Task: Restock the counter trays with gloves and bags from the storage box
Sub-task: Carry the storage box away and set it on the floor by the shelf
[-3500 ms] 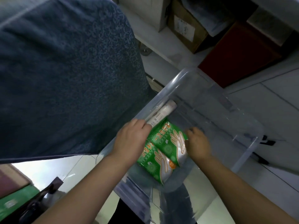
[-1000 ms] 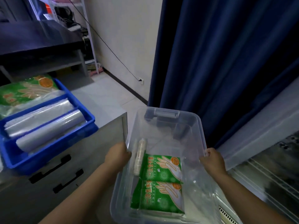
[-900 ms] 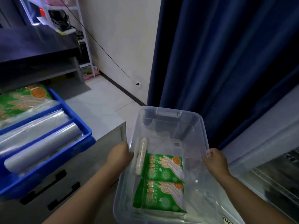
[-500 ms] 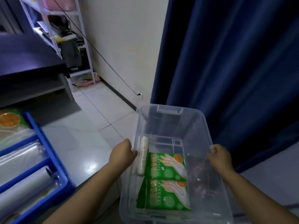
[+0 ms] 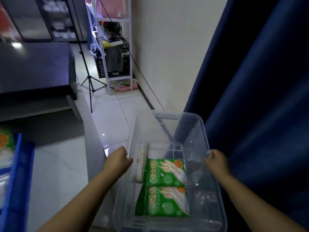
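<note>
1. Lower centre of the frame: a clear storage box point(image 5: 168, 221) is carried between two bare hands, its long axis running away from the person towards the upper centre.

2. Inside the box, two green glove packs point(image 5: 164, 186) lie flat, one behind the other along the box's length; the nearer pack sits by the bottom edge of the frame, the farther one touches it end to end.

3. Just left of the farther pack, a white roll of bags point(image 5: 141, 163) lies against the left wall, its length parallel to the box.

4. The left hand point(image 5: 117, 162) is closed over the left rim, right beside the roll; the right hand point(image 5: 216, 163) is curled on the right rim, opposite. Both are gripping the box and nothing else.

5. Far left edge of the frame: the corner of a blue tray point(image 5: 18, 173) on the pale counter point(image 5: 58, 164), with a patch of green packaging behind it. The tray lies to the left of the box, so the left hand is the nearer one.

6. Judgement: with both hands taken up, the box likely needs setting down on the counter's bare stretch, between tray and box, before any pack is lifted out.

7. Upper frame: a metal shelf rack point(image 5: 113, 47) by the wall, a dark blue curtain point(image 5: 259, 97) on the right.
</note>
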Motion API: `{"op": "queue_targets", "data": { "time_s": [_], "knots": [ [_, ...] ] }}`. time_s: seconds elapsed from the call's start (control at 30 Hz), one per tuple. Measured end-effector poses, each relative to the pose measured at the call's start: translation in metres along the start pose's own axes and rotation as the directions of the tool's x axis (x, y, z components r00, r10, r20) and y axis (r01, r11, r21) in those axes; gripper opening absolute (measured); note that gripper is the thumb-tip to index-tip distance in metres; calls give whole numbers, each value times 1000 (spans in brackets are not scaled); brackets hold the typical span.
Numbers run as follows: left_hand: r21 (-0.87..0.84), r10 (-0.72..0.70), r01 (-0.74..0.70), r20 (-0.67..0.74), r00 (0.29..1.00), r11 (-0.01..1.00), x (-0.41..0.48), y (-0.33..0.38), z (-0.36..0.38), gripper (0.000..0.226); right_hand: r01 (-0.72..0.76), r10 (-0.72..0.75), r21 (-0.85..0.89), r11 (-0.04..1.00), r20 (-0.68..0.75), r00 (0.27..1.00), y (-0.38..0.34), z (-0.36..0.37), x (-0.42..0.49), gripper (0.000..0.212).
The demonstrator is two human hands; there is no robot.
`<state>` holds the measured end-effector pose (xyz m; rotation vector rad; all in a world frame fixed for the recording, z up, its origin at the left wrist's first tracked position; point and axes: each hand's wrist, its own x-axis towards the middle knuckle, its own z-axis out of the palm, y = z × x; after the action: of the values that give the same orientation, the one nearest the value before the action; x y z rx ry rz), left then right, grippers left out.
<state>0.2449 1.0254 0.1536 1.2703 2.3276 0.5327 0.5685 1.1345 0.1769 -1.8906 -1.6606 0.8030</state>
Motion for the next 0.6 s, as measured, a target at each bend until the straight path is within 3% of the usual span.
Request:
{"op": "queue_targets", "data": {
  "time_s": [0.13, 0.33, 0.47, 0.6],
  "knots": [
    [-1, -89, 89, -76, 993, 996, 51, 0, -7, 16, 52, -51, -8, 999, 93, 994, -38, 29, 68, 11],
    [23, -122, 123, -48, 991, 992, 134, 3, -16, 13, 91, -86, -28, 995, 141, 986, -79, 69, 147, 9],
    [-37, -177, 176, -26, 984, 984, 204, 3, -23, 12, 122, -100, -108, 987, 193, 976, -124, 99, 216, 25],
    [-95, -223, 218, -46, 974, 971, 264, 6, -39, 13, 170, -144, -122, 978, 195, 970, -165, 124, 273, 18]
  ]
}}
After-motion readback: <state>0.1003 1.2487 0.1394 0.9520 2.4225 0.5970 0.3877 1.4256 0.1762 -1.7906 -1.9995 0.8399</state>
